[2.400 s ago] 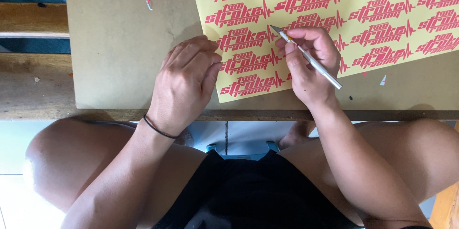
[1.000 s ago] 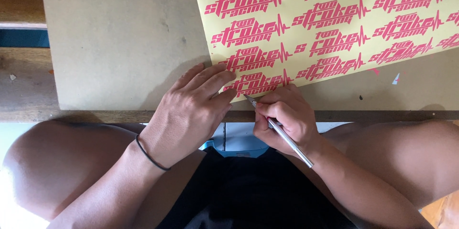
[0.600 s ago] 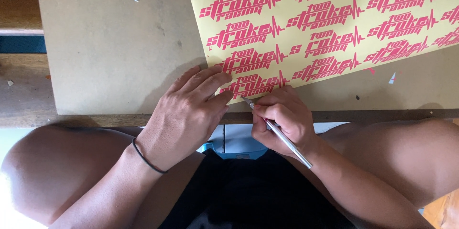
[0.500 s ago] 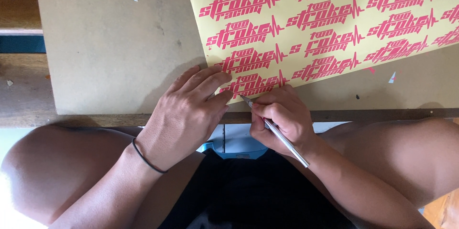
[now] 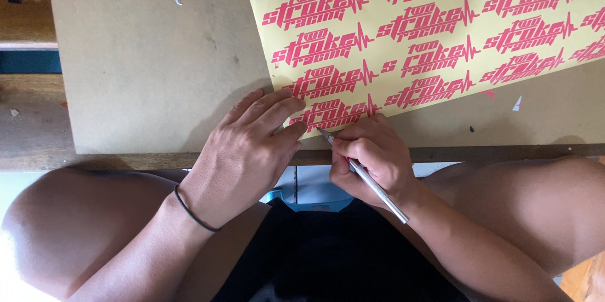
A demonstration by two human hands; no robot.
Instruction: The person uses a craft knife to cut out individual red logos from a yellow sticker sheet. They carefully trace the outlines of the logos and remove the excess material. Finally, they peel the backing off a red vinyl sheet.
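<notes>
Firmly, right hand (image 5: 372, 160) grip pinches silver craft knife (image 5: 368, 179); left hand (image 5: 242, 157) presses spread flat on yellow sticker sheet (image 5: 428, 31).

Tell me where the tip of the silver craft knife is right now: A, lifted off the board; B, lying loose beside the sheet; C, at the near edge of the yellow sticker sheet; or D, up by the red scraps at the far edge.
C: the right hand holds the silver craft knife with its tip at the near edge of the yellow sticker sheet, beside the left hand.
</notes>
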